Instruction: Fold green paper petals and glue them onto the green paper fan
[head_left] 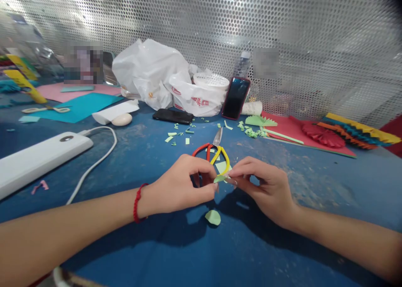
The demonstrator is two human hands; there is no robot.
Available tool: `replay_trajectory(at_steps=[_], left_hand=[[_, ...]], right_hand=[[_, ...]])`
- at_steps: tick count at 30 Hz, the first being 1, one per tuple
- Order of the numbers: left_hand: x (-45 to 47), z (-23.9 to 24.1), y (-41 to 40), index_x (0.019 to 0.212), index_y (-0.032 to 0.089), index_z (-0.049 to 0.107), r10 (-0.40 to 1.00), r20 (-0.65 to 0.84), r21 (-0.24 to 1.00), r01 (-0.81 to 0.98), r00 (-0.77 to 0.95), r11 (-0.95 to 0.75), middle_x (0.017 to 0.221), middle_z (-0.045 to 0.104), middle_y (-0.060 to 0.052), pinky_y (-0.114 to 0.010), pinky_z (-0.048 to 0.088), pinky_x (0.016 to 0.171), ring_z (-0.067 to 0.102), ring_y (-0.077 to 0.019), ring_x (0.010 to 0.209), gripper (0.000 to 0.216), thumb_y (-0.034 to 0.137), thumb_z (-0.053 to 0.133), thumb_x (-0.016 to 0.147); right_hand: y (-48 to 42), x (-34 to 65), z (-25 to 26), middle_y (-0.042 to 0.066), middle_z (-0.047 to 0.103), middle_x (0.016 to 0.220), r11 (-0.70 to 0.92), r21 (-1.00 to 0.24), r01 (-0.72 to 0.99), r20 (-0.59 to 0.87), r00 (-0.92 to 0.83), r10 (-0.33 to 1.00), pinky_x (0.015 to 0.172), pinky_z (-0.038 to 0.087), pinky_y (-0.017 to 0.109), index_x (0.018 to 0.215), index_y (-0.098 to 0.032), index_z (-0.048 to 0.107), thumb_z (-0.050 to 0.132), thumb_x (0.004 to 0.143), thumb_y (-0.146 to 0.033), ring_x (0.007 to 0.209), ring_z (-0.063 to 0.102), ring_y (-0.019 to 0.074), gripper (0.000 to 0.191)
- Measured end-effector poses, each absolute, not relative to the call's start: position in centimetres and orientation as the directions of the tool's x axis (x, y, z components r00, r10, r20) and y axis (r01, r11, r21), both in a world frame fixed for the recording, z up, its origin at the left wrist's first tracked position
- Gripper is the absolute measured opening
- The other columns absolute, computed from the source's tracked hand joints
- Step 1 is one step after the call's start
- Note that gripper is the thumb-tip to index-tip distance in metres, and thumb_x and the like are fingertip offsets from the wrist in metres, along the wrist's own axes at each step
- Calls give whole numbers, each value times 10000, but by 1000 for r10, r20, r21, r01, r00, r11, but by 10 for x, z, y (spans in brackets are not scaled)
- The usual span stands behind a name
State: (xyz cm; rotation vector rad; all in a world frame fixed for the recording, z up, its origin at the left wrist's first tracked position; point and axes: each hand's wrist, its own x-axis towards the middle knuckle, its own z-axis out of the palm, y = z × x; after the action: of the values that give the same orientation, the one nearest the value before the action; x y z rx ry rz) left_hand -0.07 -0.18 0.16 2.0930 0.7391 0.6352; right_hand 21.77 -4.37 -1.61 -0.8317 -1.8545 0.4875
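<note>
My left hand (182, 184) and my right hand (264, 187) meet above the blue table top (282, 245). Fingertips of both pinch a small light-green paper piece (220, 178) between them. Just behind the hands lie scissors (213, 153) with one red and one yellow handle, their short blades pointing away from me. My left fingers partly hide the red handle. A pale green paper petal (212, 217) rests on the table below the hands, apart from them. Several green paper scraps (179, 135) are scattered beyond the scissors. A red cord bracelet (136, 203) circles my left wrist.
A white power bank (40, 161) with a white cable lies at left. Teal paper (78, 107) and a second pair of scissors (45, 109) lie beyond it. Ahead are a white plastic bag (150, 73), several phones, and red card (301, 130) with paper fans, backed by a perforated metal wall (314, 36).
</note>
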Motion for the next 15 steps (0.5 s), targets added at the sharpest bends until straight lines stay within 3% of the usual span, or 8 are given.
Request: replay_trajectory(at_steps=[15], left_hand=[[0, 0, -2, 760, 116, 731, 620, 365, 686, 249, 694, -683, 660, 672, -5, -186, 466, 601, 582, -94, 594, 140, 129, 597, 797]], right_hand=[[-44, 218, -15, 35, 706, 830, 646, -684, 338, 582, -280, 763, 574, 493, 207, 886, -185, 737, 683, 881, -92, 710, 657, 115, 108]])
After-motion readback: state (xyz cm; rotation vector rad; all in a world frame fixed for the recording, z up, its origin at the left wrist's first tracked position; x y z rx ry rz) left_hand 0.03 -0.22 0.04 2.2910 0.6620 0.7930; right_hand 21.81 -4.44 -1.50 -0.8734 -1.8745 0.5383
